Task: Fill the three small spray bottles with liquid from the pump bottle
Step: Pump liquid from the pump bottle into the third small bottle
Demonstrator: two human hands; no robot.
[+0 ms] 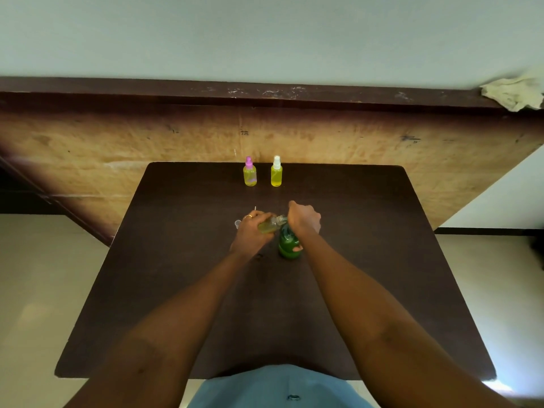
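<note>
Third spray bottle (270,224): uncapped, tilted nearly on its side, mouth touching the spout under the pump head of the green pump bottle (289,244). Partly filled with yellowish liquid. Left hand (253,231) wraps its body; ring on one finger. Looks light, thin clear plastic, probably slick if liquid dribbles down it; best held round the middle of the body, as now, not by the narrow neck.

Pump bottle stands upright mid-table (368,260). Right hand (304,220) is clenched over the pump head, thumb against the bottle's side. Likely heavier, stable while pressed straight down; an off-centre push could tip it.

A small clear cap (238,223) lies just left of the left hand.

At the far edge, two capped bottles stand upright, side by side: pink-topped bottle (250,173), white-topped bottle (276,172), both full of yellow.
</note>
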